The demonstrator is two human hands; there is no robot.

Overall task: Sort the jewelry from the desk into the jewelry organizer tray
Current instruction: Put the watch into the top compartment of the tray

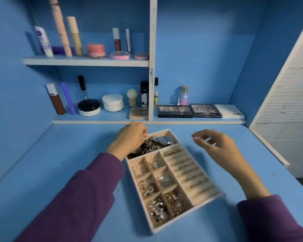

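Jewelry: every piece that shows lies in the jewelry organizer tray, at the middle of the desk.
Left hand: knuckles up over the tray's far-left compartment, with the fingers curled down into the dark chains beside the watch. The fingertips are hidden, so I cannot tell whether it pinches a piece.
Right hand: hovers to the right of the tray's far corner, apart from it. The fingers are loosely spread and hold nothing.
Handling: the chains look light and limp, and likely to tangle or snag, so they are best lifted by a pinch at one end or the clasp. The watch is probably heavier and stiff at its case; take it by the case or the band.
Tray: probably light and soft-lined, and it sits skewed to the desk edge. Steady it by its outer walls if it slides.
Edges: the shelf lip with the palettes runs just beyond the tray's far end. The slatted panel closes off the right.
Open room: the widest stretches of desk lie to the left of the tray and to its near right.
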